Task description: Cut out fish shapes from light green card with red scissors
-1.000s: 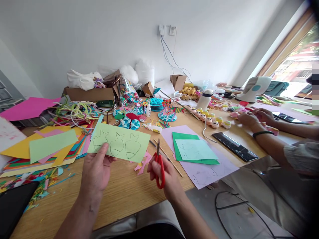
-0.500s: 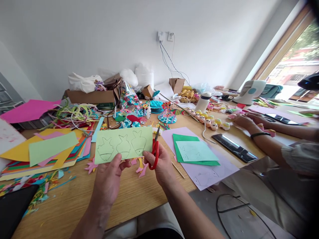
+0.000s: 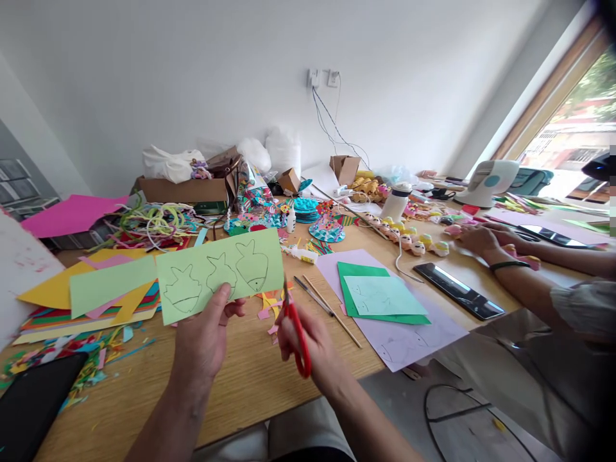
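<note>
My left hand (image 3: 205,340) pinches the lower edge of a light green paper strip (image 3: 197,276), thumb in front and fingers behind. Three fish outlines are drawn on the strip in dark line. Red-handled scissors (image 3: 299,340) are gripped in my right hand (image 3: 308,343), just right of the paper and apart from it. Their blades point up and away; whether they are parted cannot be made out. Beneath the hands, pink and orange paper scraps (image 3: 269,308) lie on the wooden table (image 3: 250,385).
Coloured sheets (image 3: 110,279) and a dark phone (image 3: 43,398) lie left. To the right are a pen (image 3: 314,295), a wooden stick (image 3: 332,311), purple paper (image 3: 409,346) and another phone (image 3: 457,290). Beyond, a co-worker's hands (image 3: 481,244) handle small items. Boxes and crafts line the wall.
My right hand has let go of the paper's right end and drawn down with the scissors. The left hand has shifted the paper slightly left, uncovering the pen.
</note>
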